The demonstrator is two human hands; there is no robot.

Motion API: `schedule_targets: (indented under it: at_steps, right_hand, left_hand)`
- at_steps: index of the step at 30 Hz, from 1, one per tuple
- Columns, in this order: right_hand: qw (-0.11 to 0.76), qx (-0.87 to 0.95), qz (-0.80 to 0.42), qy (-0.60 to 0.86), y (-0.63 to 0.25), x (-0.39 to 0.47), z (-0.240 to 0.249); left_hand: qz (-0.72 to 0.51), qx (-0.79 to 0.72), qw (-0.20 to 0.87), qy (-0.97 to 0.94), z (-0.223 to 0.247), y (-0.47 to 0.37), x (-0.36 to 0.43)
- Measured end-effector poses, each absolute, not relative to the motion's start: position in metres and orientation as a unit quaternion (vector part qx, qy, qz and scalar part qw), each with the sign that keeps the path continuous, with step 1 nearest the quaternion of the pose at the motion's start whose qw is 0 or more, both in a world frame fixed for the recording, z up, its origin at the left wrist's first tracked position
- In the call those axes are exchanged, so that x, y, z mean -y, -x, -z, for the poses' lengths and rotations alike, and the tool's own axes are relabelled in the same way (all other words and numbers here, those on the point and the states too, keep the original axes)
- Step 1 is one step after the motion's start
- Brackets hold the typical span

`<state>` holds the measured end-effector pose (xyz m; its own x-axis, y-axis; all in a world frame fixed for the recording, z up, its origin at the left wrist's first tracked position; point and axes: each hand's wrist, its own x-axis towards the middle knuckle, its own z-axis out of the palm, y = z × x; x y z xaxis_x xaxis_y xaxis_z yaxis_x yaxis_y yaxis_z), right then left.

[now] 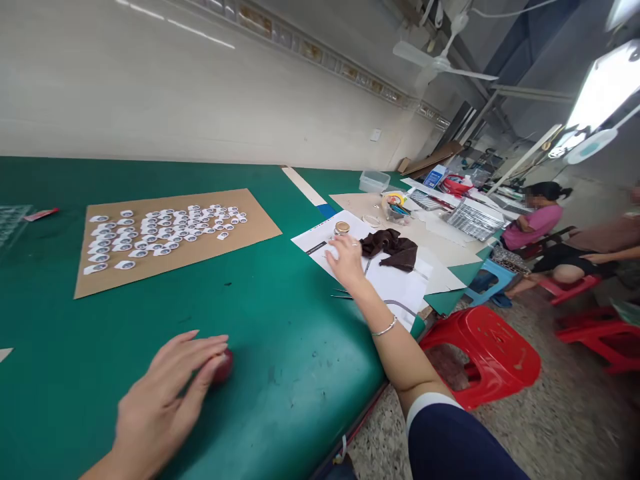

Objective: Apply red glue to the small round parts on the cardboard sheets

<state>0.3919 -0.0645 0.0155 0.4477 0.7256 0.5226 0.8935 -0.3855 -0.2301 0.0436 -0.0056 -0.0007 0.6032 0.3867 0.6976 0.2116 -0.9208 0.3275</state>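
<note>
My left hand (170, 393) is closed round a dark red object (223, 368) at the front of the green table; only part of that object shows past the fingertips. Over the white printed sheet (410, 287) my right hand (346, 259) reaches out with bent, parted fingers, close to a small round gold-rimmed item (342, 227). Whether its fingertips touch anything is unclear. A dark brown cloth (393, 249) lies just right of it, and thin tweezers (342, 294) lie below it. Many small white tags with dark oval prints (183, 227) cover a brown board (235, 250) at the left.
A clear plastic box (374, 181), a bag of tools (396, 208) and silver sheets (475, 219) stand or lie farther back. Red stool (505, 343) stands beyond the table's right edge. Two people sit at the right, one in a pink shirt (535, 227).
</note>
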Motion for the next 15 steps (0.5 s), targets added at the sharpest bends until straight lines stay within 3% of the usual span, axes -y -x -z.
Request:
schedule_targets:
  at_steps: [6,11,15]
  right_hand:
    - [0.238,0.631,0.129,0.727,-0.366,0.047,0.008]
    - [0.287,0.633,0.145,0.704,-0.365,0.051,-0.014]
    - [0.345,0.612,0.159,0.693,-0.385,0.061,-0.064]
  left_hand:
    - [-0.383,-0.376,0.185,-0.824,0.008,-0.048,-0.007]
    - [-0.341,-0.397,0.334,-0.784,0.019,-0.063,-0.005]
    - [-0.304,-0.393,0.266,-0.826,0.042,-0.063,-0.017]
